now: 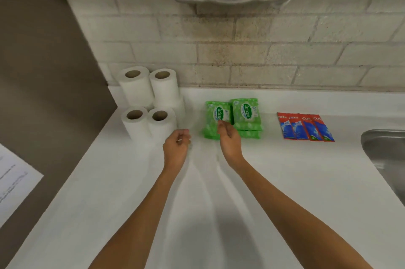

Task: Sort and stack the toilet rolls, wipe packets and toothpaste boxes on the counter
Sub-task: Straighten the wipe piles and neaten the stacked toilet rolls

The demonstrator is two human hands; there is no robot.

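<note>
Forearms (153, 203), left hand (176, 145) and right hand (229, 139) are bare.

Left hand (176, 145) is hovering, loosely curled, beside the rolls (149, 102); right hand (229, 137) is hovering over the wipes (246, 115).

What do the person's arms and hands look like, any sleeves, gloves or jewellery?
Both forearms are bare to the frame's edge, no sleeve showing. The left hand and right hand are ungloved; no watch, bracelet or ring shows.
</note>
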